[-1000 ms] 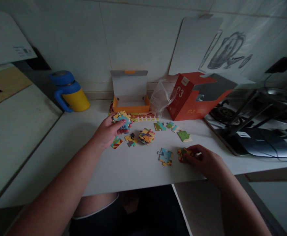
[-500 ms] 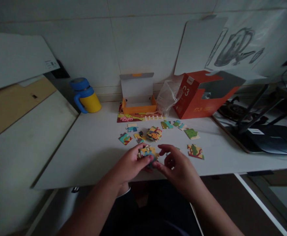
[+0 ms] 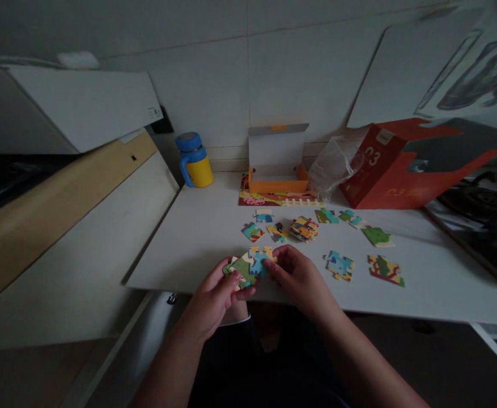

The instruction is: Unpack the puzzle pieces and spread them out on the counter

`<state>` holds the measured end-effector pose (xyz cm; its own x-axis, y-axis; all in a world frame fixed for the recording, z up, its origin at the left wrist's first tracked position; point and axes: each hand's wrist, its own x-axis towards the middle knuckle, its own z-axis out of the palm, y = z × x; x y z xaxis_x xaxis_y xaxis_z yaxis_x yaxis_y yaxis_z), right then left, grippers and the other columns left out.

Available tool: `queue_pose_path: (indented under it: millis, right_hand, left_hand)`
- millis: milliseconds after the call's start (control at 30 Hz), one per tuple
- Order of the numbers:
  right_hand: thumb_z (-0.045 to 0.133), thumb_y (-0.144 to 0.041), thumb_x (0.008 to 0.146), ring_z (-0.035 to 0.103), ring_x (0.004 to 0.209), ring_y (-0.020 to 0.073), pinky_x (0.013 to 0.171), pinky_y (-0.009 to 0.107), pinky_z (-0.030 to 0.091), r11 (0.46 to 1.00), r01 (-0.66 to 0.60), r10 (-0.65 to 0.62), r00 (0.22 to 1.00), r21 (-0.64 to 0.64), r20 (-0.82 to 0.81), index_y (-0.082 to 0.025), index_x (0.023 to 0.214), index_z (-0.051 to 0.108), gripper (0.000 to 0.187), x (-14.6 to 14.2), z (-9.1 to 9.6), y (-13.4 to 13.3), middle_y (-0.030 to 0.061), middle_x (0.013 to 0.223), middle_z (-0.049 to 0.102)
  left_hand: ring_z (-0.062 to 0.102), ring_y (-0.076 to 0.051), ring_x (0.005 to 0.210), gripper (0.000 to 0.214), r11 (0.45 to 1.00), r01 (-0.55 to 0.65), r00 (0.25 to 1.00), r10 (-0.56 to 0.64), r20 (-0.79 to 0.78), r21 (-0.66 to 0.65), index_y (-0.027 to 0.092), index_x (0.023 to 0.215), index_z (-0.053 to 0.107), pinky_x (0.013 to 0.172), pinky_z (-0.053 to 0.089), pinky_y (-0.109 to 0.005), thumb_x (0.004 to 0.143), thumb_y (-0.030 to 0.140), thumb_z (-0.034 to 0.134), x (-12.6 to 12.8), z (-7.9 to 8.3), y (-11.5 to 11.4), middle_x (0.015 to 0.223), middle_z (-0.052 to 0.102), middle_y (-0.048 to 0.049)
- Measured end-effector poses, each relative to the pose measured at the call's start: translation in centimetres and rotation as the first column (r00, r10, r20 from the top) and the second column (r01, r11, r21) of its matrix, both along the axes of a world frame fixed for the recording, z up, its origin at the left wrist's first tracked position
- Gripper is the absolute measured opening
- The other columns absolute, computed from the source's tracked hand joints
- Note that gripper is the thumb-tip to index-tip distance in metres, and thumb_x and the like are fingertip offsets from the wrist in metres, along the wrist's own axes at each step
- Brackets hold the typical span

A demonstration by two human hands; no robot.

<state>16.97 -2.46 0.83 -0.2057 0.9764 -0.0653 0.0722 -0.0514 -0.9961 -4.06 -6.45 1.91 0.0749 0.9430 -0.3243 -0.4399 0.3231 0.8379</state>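
- Pinching a green puzzle piece at the near table edge, the left hand closes its fingers on it.
- The right hand grips a joined blue-and-yellow piece, touching the green one.
- Loose pieces lie just beyond, before the orange box.

Bare forearms, no sleeves; dark garment with thin white hem at lap.

A blue-lidded yellow mug stands left of an open orange box.
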Motion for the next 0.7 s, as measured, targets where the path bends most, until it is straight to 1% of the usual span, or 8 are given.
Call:
queue_pose_path:
  millis: [167, 267, 333, 400, 500, 567, 633, 700]
  right_hand:
    - [0.060, -0.056, 0.102, 0.067, 0.074, 0.0169, 0.059, 0.029, 0.057, 0.998, -0.033, 0.033, 0.999, 0.053, 0.009, -0.024, 0.119, 0.066, 0.036, -1.2, 0.2, 1.5, 0.0033, 0.102, 0.069]
    - [0.061, -0.039, 0.104, 0.067, 0.070, 0.0144, 0.063, 0.028, 0.053, 0.976, -0.145, 0.104, 0.965, 0.162, 0.241, -0.027, 0.128, 0.071, 0.029, -2.2, 1.6, 3.7, 0.0026, 0.102, 0.073]
    - [0.071, -0.026, 0.098, 0.068, 0.076, 0.0147, 0.071, 0.028, 0.050, 0.938, -0.200, 0.060, 0.900, 0.284, 0.433, -0.026, 0.130, 0.072, 0.031, -3.4, 2.8, 5.8, 0.0011, 0.096, 0.077]
    - [0.077, -0.019, 0.095, 0.070, 0.078, 0.0149, 0.072, 0.027, 0.047, 0.910, -0.258, 0.036, 0.829, 0.325, 0.558, -0.023, 0.123, 0.073, 0.029, -5.1, 3.9, 8.3, 0.0009, 0.095, 0.080]
    - [0.081, -0.019, 0.093, 0.071, 0.081, 0.0166, 0.072, 0.028, 0.045, 0.891, -0.297, 0.041, 0.805, 0.343, 0.591, -0.020, 0.108, 0.077, 0.016, -7.7, 4.6, 11.9, 0.0037, 0.095, 0.081]
    - [0.078, -0.019, 0.096, 0.072, 0.090, 0.0195, 0.078, 0.029, 0.046, 0.888, -0.281, 0.015, 0.809, 0.363, 0.588, -0.017, 0.108, 0.077, 0.013, -9.0, 4.5, 13.5, 0.0091, 0.102, 0.081]
    - [0.069, -0.023, 0.104, 0.071, 0.102, 0.0219, 0.086, 0.031, 0.047, 0.884, -0.249, -0.022, 0.824, 0.396, 0.567, -0.015, 0.113, 0.076, 0.015, -9.8, 4.2, 14.2, 0.0148, 0.115, 0.080]
    - [0.060, -0.032, 0.110, 0.071, 0.103, 0.0205, 0.088, 0.031, 0.047, 0.876, -0.250, -0.010, 0.845, 0.411, 0.535, -0.015, 0.116, 0.076, 0.024, -10.1, 3.5, 14.1, 0.0142, 0.118, 0.079]
  left_hand:
    - [0.078, -0.029, 0.108, 0.049, 0.988, -0.118, 0.991, 0.124, -0.054, 0.095, 0.017, 0.121, 0.067, 0.092, 0.068, -0.042, 0.086, 0.040, 0.091, -2.9, -1.0, 0.1, 0.121, 0.077, -0.0138]
    - [0.078, -0.030, 0.108, 0.049, 0.968, -0.201, 0.975, 0.213, -0.068, 0.151, 0.018, 0.117, 0.068, 0.091, 0.069, -0.043, 0.082, 0.042, 0.093, -4.3, -1.4, 0.7, 0.122, 0.077, -0.0124]
    - [0.078, -0.030, 0.109, 0.049, 0.960, -0.222, 0.968, 0.239, -0.081, 0.172, 0.019, 0.117, 0.067, 0.092, 0.069, -0.045, 0.082, 0.042, 0.093, -4.9, -1.5, 1.2, 0.122, 0.078, -0.0118]
    - [0.079, -0.030, 0.109, 0.051, 0.955, -0.233, 0.963, 0.253, -0.091, 0.184, 0.019, 0.117, 0.067, 0.093, 0.068, -0.046, 0.082, 0.043, 0.094, -5.2, -1.4, 1.6, 0.121, 0.078, -0.0120]
    - [0.080, -0.029, 0.104, 0.055, 0.949, -0.251, 0.957, 0.274, -0.100, 0.191, 0.019, 0.117, 0.066, 0.092, 0.068, -0.044, 0.079, 0.044, 0.096, -5.6, -1.5, 2.4, 0.119, 0.079, -0.0120]
    - [0.081, -0.028, 0.101, 0.058, 0.943, -0.268, 0.950, 0.292, -0.108, 0.195, 0.019, 0.116, 0.065, 0.088, 0.069, -0.041, 0.076, 0.045, 0.098, -5.9, -1.6, 3.0, 0.117, 0.080, -0.0112]
    - [0.081, -0.026, 0.095, 0.062, 0.934, -0.292, 0.940, 0.320, -0.119, 0.205, 0.019, 0.115, 0.064, 0.083, 0.069, -0.037, 0.072, 0.046, 0.100, -6.2, -1.8, 3.9, 0.112, 0.080, -0.0095]
    - [0.081, -0.023, 0.089, 0.064, 0.927, -0.305, 0.932, 0.338, -0.134, 0.216, 0.019, 0.114, 0.064, 0.079, 0.068, -0.034, 0.069, 0.046, 0.101, -6.4, -1.9, 4.9, 0.107, 0.079, -0.0068]
